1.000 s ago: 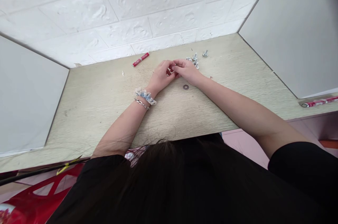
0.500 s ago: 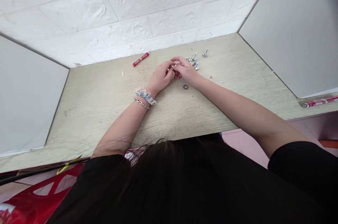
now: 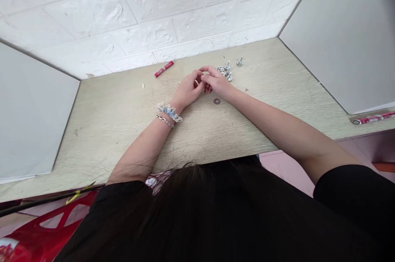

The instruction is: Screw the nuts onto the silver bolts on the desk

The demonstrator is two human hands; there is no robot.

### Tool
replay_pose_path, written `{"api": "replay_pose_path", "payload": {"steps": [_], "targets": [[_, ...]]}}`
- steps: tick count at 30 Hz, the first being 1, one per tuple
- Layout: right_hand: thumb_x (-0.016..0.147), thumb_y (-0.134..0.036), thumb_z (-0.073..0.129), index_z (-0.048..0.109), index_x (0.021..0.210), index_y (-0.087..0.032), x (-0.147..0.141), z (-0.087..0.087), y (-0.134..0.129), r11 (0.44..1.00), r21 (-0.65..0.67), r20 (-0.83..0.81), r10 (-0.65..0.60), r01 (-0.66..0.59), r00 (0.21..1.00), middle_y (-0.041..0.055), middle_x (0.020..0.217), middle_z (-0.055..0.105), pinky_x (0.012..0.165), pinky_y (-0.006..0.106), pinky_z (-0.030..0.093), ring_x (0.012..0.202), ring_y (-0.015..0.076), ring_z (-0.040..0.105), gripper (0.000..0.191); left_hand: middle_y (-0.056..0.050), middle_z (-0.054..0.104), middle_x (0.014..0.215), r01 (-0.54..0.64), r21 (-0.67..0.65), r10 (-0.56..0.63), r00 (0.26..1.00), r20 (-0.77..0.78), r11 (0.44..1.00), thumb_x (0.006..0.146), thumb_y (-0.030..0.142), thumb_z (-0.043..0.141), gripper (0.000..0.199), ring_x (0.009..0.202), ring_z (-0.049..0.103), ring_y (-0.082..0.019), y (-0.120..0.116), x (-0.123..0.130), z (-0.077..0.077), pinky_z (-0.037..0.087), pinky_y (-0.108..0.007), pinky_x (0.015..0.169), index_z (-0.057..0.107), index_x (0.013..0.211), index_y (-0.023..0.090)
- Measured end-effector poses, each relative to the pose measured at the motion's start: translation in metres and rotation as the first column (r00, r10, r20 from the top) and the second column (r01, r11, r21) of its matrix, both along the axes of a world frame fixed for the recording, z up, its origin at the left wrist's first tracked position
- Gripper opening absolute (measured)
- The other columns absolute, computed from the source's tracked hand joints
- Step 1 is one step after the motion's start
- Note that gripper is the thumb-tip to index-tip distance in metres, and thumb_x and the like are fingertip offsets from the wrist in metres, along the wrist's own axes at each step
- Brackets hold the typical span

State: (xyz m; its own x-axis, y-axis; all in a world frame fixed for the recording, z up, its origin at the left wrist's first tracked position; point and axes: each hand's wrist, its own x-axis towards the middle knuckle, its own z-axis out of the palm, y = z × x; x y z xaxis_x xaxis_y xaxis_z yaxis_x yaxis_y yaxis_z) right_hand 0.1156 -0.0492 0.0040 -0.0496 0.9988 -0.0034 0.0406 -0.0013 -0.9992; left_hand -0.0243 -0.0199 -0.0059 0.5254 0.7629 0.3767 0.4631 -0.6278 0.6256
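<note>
My left hand (image 3: 189, 88) and my right hand (image 3: 217, 82) meet fingertip to fingertip over the middle of the table. Both are closed in a pinch around something small that the fingers mostly hide; I cannot make out what it is. Just beyond my right hand lies a cluster of metal bolts with nuts and washers (image 3: 228, 73). One more bolt (image 3: 240, 61) stands apart to the right of the cluster. A flat grey washer (image 3: 217, 101) rests on the table on the near side of my right hand.
The wooden table (image 3: 129, 122) runs to a white brick-patterned wall (image 3: 145, 35). A red tube (image 3: 163, 69) lies near the wall. Grey panels stand at left (image 3: 31, 118) and right (image 3: 342, 48). A red plastic chair (image 3: 52, 229) is at lower left.
Both hands stay in nearly the same place, with only small shifts of the fingers where they meet. The bolts and the washer have not moved.
</note>
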Motion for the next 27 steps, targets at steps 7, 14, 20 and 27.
{"api": "replay_pose_path", "payload": {"steps": [7,14,20,27], "targets": [[0.089,-0.015,0.043,0.051,0.097,-0.02,-0.0004,0.0045,-0.0003,1.0,-0.032,0.001,-0.001,0.001,1.0,-0.0058,0.056,0.049,0.048,0.021,0.04,0.048,0.009,0.048,0.012,0.002,0.06,0.073,-0.033,-0.008,0.033,0.998,0.051,0.999,0.087,0.024,0.057,0.008,0.062,0.053,-0.008,0.0018,0.0011,-0.0016,0.044,-0.024,0.062,0.052,0.092,0.02],[0.092,-0.017,0.04,0.05,0.097,-0.02,0.001,0.0009,0.0029,0.998,-0.068,-0.053,-0.006,0.002,0.999,-0.0054,0.059,0.052,0.048,0.019,0.041,0.048,0.0072,0.05,0.012,0.002,0.058,0.073,-0.035,-0.013,0.036,0.998,0.059,0.999,0.084,0.021,0.061,0.012,0.067,0.054,-0.01,0.0045,0.0007,-0.0029,0.045,-0.025,0.066,0.053,0.093,0.02],[0.092,-0.017,0.039,0.05,0.096,-0.02,0.001,-0.0024,0.0068,0.997,-0.072,-0.045,-0.022,0.019,0.999,-0.0049,0.062,0.053,0.048,0.019,0.042,0.048,0.0067,0.05,0.012,0.002,0.059,0.075,-0.038,-0.022,0.039,0.999,0.038,0.999,0.083,0.024,0.064,0.015,0.068,0.055,-0.011,0.0062,-0.0002,-0.004,0.045,-0.026,0.067,0.054,0.093,0.02],[0.091,-0.011,0.038,0.05,0.095,-0.02,-0.0012,-0.0005,0.006,0.998,-0.061,-0.008,-0.027,0.027,1.0,-0.0067,0.054,0.048,0.045,0.017,0.04,0.046,0.0065,0.048,0.015,-0.001,0.063,0.078,-0.018,-0.022,0.019,0.999,0.047,1.0,0.095,0.041,0.048,0.024,0.075,0.059,-0.013,0.0057,-0.0016,-0.0003,0.046,-0.029,0.073,0.054,0.086,0.019]]}}
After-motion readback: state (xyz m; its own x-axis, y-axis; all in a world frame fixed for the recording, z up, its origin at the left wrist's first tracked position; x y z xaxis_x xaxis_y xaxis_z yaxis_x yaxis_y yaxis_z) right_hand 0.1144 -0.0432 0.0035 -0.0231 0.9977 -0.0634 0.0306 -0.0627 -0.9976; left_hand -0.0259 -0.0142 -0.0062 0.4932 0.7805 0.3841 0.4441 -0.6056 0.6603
